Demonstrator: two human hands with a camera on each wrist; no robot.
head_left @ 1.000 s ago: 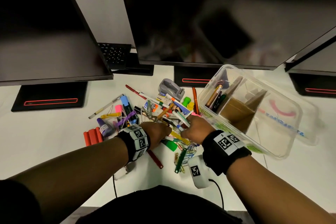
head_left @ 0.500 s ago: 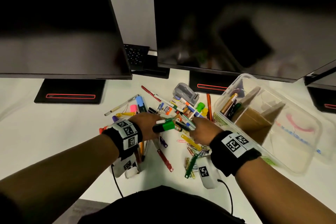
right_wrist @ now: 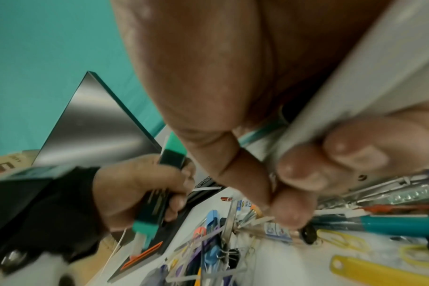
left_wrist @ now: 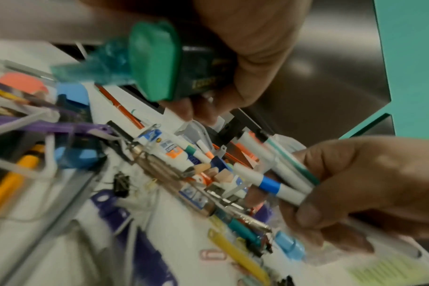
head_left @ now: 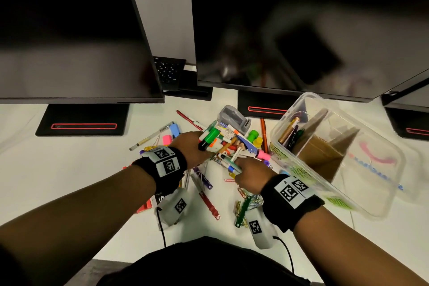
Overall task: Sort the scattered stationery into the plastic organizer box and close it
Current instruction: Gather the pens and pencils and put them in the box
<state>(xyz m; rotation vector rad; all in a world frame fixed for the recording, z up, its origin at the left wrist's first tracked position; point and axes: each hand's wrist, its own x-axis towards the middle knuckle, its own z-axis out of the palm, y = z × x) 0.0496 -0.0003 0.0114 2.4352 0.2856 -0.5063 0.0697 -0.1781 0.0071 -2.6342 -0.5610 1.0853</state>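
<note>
Over the stationery pile (head_left: 222, 146), left hand (head_left: 190, 148) gripping chunky green highlighter (head_left: 209, 138), right hand (head_left: 249, 175) clutching slim white pens (left_wrist: 279, 180)

Your left hand (head_left: 189, 146) grips a green highlighter (head_left: 209, 138) above the pile of stationery (head_left: 232, 146) on the white desk (head_left: 58, 169). Your right hand (head_left: 249, 175) holds a bundle of white pens (head_left: 228, 162) just beside it. The clear plastic organizer box (head_left: 334, 153) sits open to your right, tilted, with a few pens (head_left: 289, 131) and a cardboard divider (head_left: 318, 153) inside. Paper clips (head_left: 243, 204) lie near your right wrist. Dark monitors (head_left: 290, 30) stand behind.
</note>
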